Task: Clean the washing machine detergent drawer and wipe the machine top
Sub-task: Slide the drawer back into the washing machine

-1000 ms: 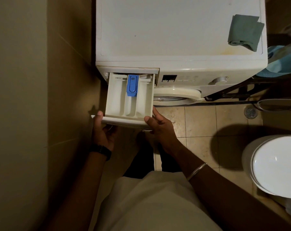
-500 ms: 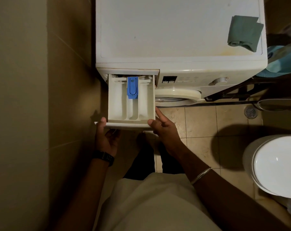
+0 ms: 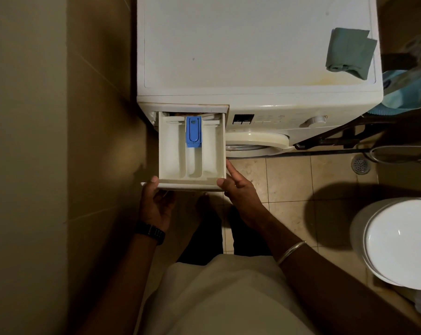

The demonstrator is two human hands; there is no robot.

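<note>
From the head camera, the washing machine (image 3: 253,56) stands tight against the tiled wall (image 3: 96,117) on its left, with only a narrow dark gap between them. To its right the floor tiles (image 3: 289,180) lie open as far as the toilet (image 3: 397,243), and a floor drain (image 3: 360,165) sits near the machine's foot.

The detergent drawer (image 3: 192,153) is drawn far out of its slot at the machine's front left corner, its back end just inside the opening. A blue insert (image 3: 193,131) sits in the middle compartment towards the back.

Both forearms reach forward from below. The left hand (image 3: 156,204), a dark watch (image 3: 151,232) on its wrist, cups under the drawer's front left corner, thumb pressed onto the front panel, so it grasps the drawer. The right hand (image 3: 238,189), a metal bangle (image 3: 291,251) on its wrist, grips the front right corner, thumb on the front rim and forefinger stretched along the right wall.

A folded grey-green cloth (image 3: 349,52) lies on the machine top at its right rear edge.
</note>
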